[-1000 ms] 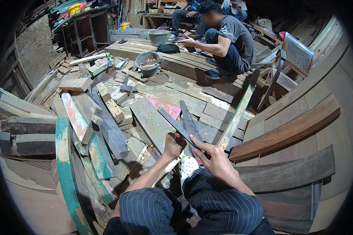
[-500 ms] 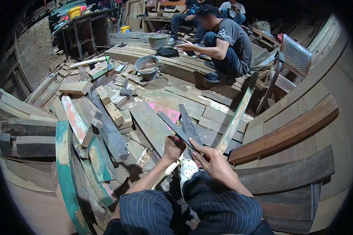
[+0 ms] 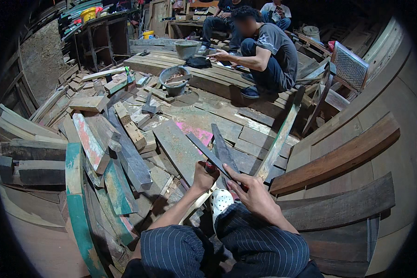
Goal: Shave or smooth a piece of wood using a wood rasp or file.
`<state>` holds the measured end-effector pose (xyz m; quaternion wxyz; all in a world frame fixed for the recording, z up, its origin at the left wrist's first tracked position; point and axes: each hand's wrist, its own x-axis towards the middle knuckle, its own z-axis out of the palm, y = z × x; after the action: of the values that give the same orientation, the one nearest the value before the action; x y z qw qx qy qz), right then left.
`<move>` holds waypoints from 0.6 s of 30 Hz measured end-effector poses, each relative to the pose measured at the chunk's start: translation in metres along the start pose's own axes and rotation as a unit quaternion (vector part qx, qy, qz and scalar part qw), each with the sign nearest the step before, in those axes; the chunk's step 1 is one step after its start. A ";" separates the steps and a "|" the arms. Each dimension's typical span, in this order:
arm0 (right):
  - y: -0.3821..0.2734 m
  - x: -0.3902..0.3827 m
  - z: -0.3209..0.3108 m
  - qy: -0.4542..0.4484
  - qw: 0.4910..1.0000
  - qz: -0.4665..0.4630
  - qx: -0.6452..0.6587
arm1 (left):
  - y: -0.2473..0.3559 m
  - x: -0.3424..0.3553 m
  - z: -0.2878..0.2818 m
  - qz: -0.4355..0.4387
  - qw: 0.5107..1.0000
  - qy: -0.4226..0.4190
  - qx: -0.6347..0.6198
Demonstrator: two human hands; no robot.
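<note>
My left hand (image 3: 205,177) is closed round a red handle (image 3: 210,167); the rest of that tool is mostly hidden. Just to its right, my right hand (image 3: 253,191) grips the near end of a long, thin, dark grey flat strip (image 3: 205,151) between thumb and fingers. The strip slants away to the upper left, passing close by the left fist; whether it touches the red-handled tool I cannot tell. Below the hands is my white clog (image 3: 221,204) with holes in it. Beyond the strip lie a dark tapered board (image 3: 223,147) and a wide dusty plank (image 3: 173,146).
Painted and bare timber offcuts (image 3: 90,139) are heaped at left. Curved beams (image 3: 338,155) lean at right. An axe-like tool (image 3: 149,107) rests near a grey bucket (image 3: 174,83) of scraps. A person (image 3: 275,55) squats on the planks; others sit farther back.
My hands, the red handle and the strip stay in nearly the same place. At the back, the seated people have shifted their hands slightly.
</note>
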<state>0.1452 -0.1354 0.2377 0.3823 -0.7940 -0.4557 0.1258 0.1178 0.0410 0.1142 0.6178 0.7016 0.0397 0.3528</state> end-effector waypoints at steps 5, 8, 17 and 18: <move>-0.003 -0.001 -0.002 0.000 1.000 -0.004 -0.016 | -0.006 -0.001 0.003 0.009 0.999 0.025 -0.040; 0.002 -0.002 -0.001 0.052 0.997 -0.052 -0.027 | -0.002 0.000 -0.002 -0.048 0.999 0.022 0.001; -0.013 -0.004 -0.003 0.008 0.995 -0.024 -0.093 | -0.006 0.001 -0.001 0.010 0.999 0.037 0.027; -0.016 -0.004 -0.002 0.010 0.996 -0.006 -0.089 | -0.010 0.000 0.003 -0.039 0.992 0.080 -0.090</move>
<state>0.1337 -0.1351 0.2494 0.3152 -0.8232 -0.4663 0.0743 0.1229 0.0403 0.1055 0.6867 0.6105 0.0838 0.3857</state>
